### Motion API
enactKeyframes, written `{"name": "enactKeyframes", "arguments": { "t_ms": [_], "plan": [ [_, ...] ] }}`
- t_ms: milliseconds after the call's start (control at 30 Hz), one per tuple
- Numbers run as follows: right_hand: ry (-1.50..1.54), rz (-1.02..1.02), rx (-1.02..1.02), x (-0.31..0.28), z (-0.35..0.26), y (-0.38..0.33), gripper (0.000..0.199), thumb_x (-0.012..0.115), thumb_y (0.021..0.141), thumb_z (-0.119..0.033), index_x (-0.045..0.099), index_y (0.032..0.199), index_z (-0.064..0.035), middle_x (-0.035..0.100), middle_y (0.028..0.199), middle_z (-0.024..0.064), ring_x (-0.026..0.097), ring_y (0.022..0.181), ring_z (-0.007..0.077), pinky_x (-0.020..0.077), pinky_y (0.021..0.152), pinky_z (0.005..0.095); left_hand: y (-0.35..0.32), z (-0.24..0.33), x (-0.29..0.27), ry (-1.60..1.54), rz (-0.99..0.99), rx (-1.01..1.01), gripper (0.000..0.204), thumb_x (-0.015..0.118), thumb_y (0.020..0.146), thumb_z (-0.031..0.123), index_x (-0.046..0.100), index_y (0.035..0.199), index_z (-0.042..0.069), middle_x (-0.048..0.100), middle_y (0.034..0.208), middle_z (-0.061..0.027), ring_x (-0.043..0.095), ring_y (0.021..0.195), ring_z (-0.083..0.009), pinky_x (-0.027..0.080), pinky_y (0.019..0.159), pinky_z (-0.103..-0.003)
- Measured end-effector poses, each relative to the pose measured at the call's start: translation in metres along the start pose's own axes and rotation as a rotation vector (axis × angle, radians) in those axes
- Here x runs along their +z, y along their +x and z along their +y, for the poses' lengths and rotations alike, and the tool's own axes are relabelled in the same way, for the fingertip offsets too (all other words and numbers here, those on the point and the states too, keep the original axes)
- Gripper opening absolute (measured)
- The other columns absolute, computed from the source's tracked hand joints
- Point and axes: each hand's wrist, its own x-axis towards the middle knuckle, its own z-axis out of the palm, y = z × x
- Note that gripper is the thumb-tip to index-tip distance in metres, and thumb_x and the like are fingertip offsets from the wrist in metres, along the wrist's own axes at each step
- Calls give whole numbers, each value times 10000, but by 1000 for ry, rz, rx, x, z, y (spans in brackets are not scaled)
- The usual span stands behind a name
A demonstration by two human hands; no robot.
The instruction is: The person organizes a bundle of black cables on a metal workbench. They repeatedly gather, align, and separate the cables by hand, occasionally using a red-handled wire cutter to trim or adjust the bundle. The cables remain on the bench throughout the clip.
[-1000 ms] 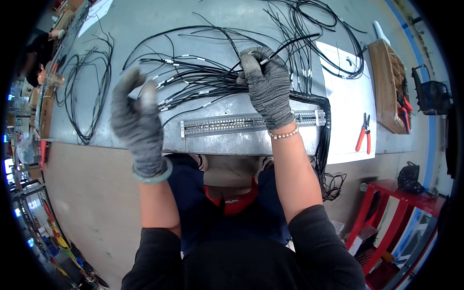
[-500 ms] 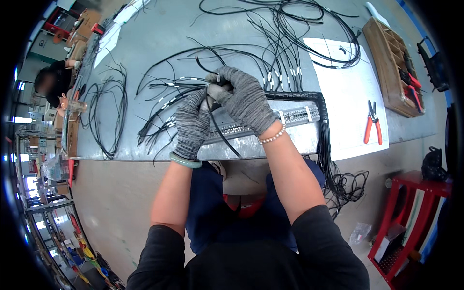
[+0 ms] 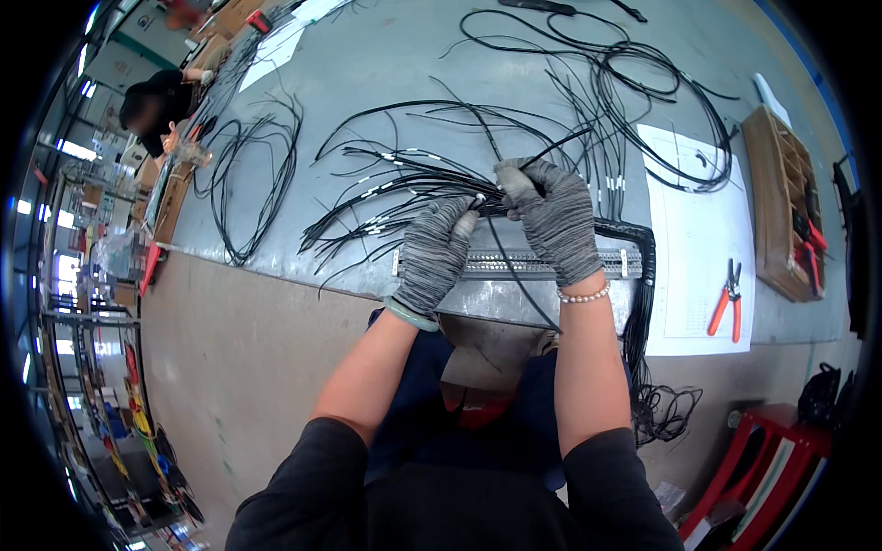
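Black wire bundle [image 3: 450,190] at the centre of the frame, on the grey worktable [image 3: 377,64], fans out leftward, many strands carrying white sleeves; whatever is printed on them is too small to make out. The gloved left hand [image 3: 436,253], just below centre, has thumb and fingertips pinched together on a loose black wire [image 3: 516,275], which hangs toward the lower edge of the table; the exact contact is covered by the glove. The gloved right hand [image 3: 559,220], right of centre, has thumb and forefinger curled together around a wire end [image 3: 562,144] that pokes out toward the upper right; which other strands it grips cannot be told. The hands are near each other but apart.

Behind both hands lies a long terminal strip [image 3: 496,264], its middle visible between them and its ends showing on either side. To the right, the wrapped trunk [image 3: 650,262] bends over the table edge into a tangle [image 3: 666,413], partly hidden by the right arm. Farther right, red-handled pliers [image 3: 732,292] lie on a white sheet [image 3: 689,317], its print unreadable, beside a wooden box [image 3: 776,230]. A red rack [image 3: 758,477] at lower right is cut off by the dark rim. At upper left, another person [image 3: 156,101] is blurred.
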Motion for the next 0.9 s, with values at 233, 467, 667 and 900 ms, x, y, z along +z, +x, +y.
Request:
{"name": "enactKeyframes", "arguments": {
  "t_ms": [233,467,667,900],
  "plan": [
    [363,-52,153,5,1,2,363,503,958,-325,647,970,7,646,770,78,634,629,107,509,517,208,-6,-13,-6,70,-8,-46,186,614,864,125,666,1014,27,662,868,-145,636,779,-281,498,726,-353],
    [145,8,13,6,-2,5,217,593,923,-199,659,980,-1,654,759,58,609,667,83,512,584,202,-21,-17,-8,27,-1,-185,219,606,879,171,663,1021,13,662,924,-159,639,831,-285,501,773,-356],
    [247,54,57,3,-4,5,211,595,928,-198,645,1001,-6,673,823,63,620,690,83,522,593,207,-17,-13,-16,-280,81,-332,173,566,891,65,659,1032,25,665,958,-129,634,871,-236,496,797,-321],
    [203,192,26,-15,-1,10,253,623,914,-259,638,984,-16,673,825,58,604,685,68,523,590,202,-45,-28,-38,-104,-27,-173,224,611,838,11,656,1056,32,648,941,-114,622,893,-229,490,803,-308]
  ]
}}
